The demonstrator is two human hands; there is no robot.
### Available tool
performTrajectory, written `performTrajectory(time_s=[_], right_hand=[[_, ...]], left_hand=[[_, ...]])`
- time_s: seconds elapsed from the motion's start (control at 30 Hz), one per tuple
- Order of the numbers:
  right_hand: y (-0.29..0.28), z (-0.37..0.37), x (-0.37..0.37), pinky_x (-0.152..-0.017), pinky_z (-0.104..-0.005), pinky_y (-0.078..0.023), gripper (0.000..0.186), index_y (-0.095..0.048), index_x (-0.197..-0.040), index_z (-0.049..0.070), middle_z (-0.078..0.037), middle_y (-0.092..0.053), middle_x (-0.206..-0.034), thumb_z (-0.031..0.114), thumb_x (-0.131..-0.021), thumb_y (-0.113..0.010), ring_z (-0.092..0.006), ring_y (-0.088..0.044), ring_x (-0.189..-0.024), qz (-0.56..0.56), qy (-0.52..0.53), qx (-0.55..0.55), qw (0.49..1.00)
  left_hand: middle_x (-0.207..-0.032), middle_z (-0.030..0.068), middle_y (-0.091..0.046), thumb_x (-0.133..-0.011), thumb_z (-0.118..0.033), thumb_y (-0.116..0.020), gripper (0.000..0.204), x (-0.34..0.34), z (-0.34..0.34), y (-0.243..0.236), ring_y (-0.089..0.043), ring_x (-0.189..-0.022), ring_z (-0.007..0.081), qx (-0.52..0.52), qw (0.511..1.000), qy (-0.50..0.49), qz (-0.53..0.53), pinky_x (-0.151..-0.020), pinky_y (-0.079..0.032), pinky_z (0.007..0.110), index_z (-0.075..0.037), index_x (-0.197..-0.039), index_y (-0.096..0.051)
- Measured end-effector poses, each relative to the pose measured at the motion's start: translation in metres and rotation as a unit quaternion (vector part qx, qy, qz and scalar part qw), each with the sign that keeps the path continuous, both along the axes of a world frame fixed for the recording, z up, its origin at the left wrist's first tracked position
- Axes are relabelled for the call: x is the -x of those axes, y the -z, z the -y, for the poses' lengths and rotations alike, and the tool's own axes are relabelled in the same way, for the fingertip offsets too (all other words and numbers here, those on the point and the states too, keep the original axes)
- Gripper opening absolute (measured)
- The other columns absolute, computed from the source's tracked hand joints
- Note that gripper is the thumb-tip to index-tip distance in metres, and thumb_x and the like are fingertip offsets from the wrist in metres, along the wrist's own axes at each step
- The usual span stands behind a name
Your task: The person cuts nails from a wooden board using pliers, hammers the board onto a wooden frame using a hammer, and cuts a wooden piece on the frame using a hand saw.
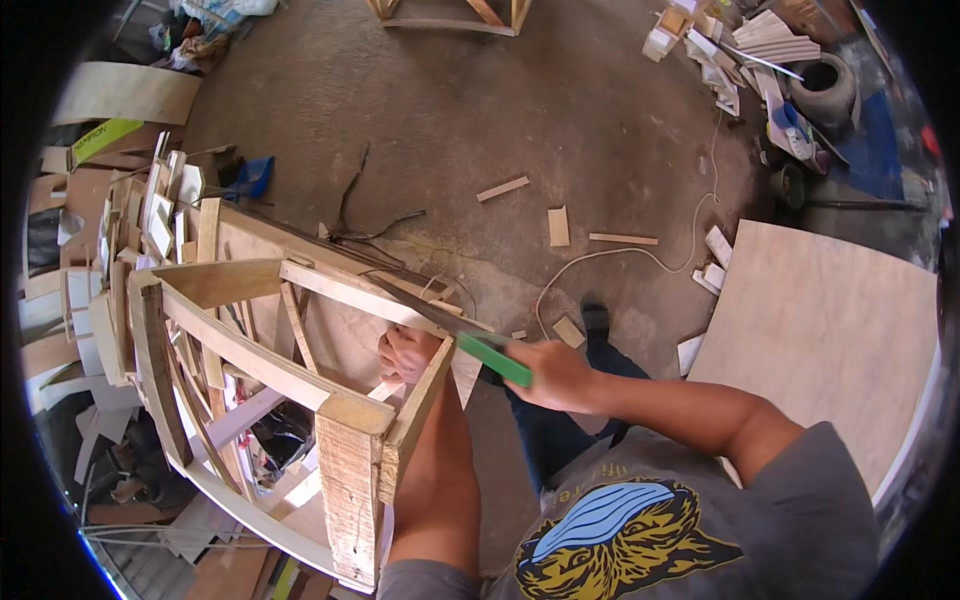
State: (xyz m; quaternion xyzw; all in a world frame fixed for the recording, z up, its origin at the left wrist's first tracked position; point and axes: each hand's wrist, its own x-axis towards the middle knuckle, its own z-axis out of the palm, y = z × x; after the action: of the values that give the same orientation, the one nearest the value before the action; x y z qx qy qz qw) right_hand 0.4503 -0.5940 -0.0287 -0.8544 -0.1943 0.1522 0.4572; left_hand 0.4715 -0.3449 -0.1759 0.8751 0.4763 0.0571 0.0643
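Observation:
A wooden frame point(355, 430) of rough battens leans across the left half of the view. My right hand point(560, 376) is wrapped round the green handle point(494, 358) of a handsaw. The saw's dark blade point(420, 308) runs up and to the left from the handle, along the frame's far rail point(335, 290) near its right corner. Inside the frame, just below that rail, is my left hand point(407, 353), its fingers curled closed. What they grip is hidden. My left forearm passes under the frame's short right-hand rail point(420, 415).
Wood offcuts point(160, 225) are heaped along the left. A large plywood sheet point(820, 340) lies at the right. Short wood strips point(502, 189) and a pale cord point(640, 250) lie on the floor point(440, 110). Another wooden frame point(450, 25) stands at the far edge.

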Motion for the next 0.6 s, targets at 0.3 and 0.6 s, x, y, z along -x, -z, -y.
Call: performTrajectory(time_s=[0.3, 0.6], right_hand=[[-0.023, 0.022, 0.011, -0.059, -0.0473, -0.054, 0.022, -0.061, -0.093, 0.007, -0.016, -0.066, -0.073, 0.016, -0.085, -0.08, -0.0393, -0.068, -0.068, -0.048, 0.03, -0.027, 0.998], [-0.046, 0.045, 0.026, -0.061, -0.0468, -0.057, 0.022, -0.062, -0.095, 0.008, -0.016, -0.069, -0.08, 0.017, -0.085, -0.08, -0.04, -0.07, -0.07, -0.055, 0.023, -0.002, 0.998]], left_hand=[[-0.129, 0.0017, -0.065, -0.101, -0.035, -0.055, 0.032, -0.003, 0.006, -0.008, -0.057, -0.129, 0.0278, -0.003, 1.0, -0.004, 0.0, -0.117, -0.025, 0.07, -0.02, -0.121, -0.075], [-0.13, 0.0013, -0.064, -0.101, -0.036, -0.055, 0.033, -0.001, 0.002, -0.001, -0.056, -0.13, 0.0284, -0.001, 1.0, 0.009, -0.008, -0.118, -0.023, 0.072, -0.02, -0.122, -0.074]])
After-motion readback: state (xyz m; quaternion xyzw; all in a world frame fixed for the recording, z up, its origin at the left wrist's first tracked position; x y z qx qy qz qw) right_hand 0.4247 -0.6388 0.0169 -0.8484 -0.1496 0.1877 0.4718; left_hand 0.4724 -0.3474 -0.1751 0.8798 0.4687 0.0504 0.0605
